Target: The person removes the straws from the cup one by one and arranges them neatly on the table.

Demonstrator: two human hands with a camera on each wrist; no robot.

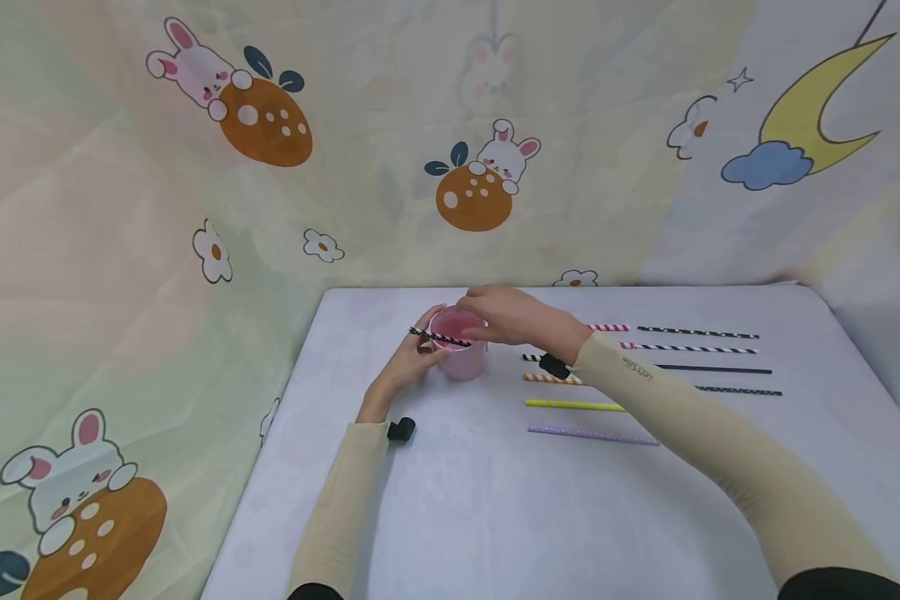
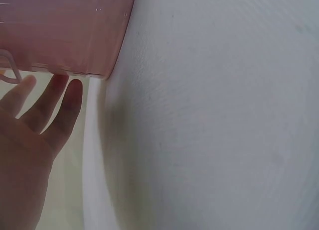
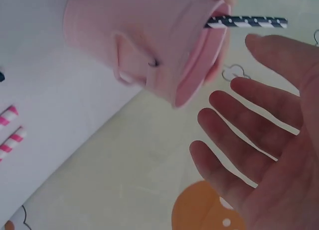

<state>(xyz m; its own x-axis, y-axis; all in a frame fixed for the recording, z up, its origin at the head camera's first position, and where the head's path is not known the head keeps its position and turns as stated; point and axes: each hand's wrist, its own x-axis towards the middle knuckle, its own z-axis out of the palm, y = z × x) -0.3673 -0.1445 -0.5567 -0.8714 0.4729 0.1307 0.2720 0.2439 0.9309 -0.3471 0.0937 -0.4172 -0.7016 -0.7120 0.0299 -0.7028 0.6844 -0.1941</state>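
A pink bucket (image 1: 465, 365) with small side loops stands near the back edge of the table. My left hand (image 1: 407, 360) holds it from the left, thumb in front and fingers behind; in the left wrist view three fingertips touch the bucket's wall (image 2: 60, 31). A black-and-white patterned paper straw (image 3: 256, 22) leans in the bucket, its upper end sticking out over the rim toward the left hand. Over the bucket's right rim is my right hand (image 1: 521, 317). In the right wrist view that hand's fingers are spread and hold nothing, with the thumb close to the straw.
Right of the bucket lie several straws in rows: a yellow straw (image 1: 573, 404), a purple straw (image 1: 592, 435), an orange-striped straw (image 1: 542, 378) and dark ones such as a dotted black straw (image 1: 697, 332). My right forearm crosses over some. A patterned cloth backdrop (image 1: 390, 150) rises behind the table.
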